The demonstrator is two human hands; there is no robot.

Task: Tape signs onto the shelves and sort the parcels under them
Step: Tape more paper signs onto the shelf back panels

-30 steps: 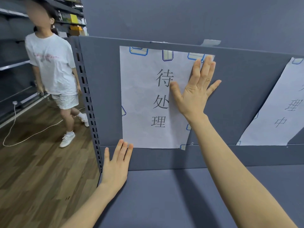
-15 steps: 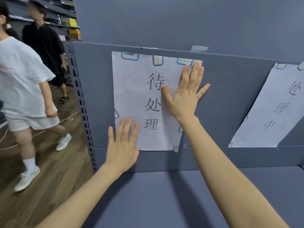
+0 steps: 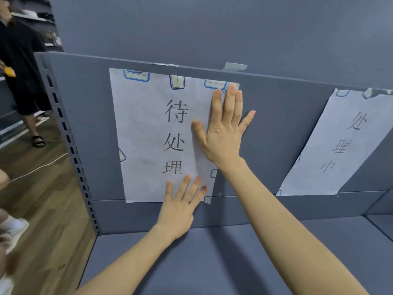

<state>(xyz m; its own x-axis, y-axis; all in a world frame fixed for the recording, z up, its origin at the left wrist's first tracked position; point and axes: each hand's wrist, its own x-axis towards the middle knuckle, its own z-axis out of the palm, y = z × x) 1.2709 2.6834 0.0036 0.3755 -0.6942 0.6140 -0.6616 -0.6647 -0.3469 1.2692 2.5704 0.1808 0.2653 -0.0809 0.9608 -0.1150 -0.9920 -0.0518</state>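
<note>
A white paper sign (image 3: 146,137) with black characters hangs on the grey back panel (image 3: 276,128) of the shelf, with blue-edged tape pieces along its top and at its sides. My right hand (image 3: 223,133) presses flat on the sign's right edge, fingers straight, fingertips near the top right corner. My left hand (image 3: 180,205) lies flat with straight fingers on the sign's lower right part, its palm over the bottom edge. A second white sign (image 3: 331,150) is taped on the panel further right. No parcels are in view.
The grey shelf board (image 3: 234,258) spreads below my arms. A slotted metal upright (image 3: 68,145) ends the shelf on the left. Beyond it is wooden floor (image 3: 42,199) with a white cable, a person in black (image 3: 19,67) and another person's white shoe (image 3: 12,228).
My left hand has risen from the shelf's lower left edge and slid right onto the sign's bottom. The right hand stays pressed on the sign. The person in white has walked mostly out of view.
</note>
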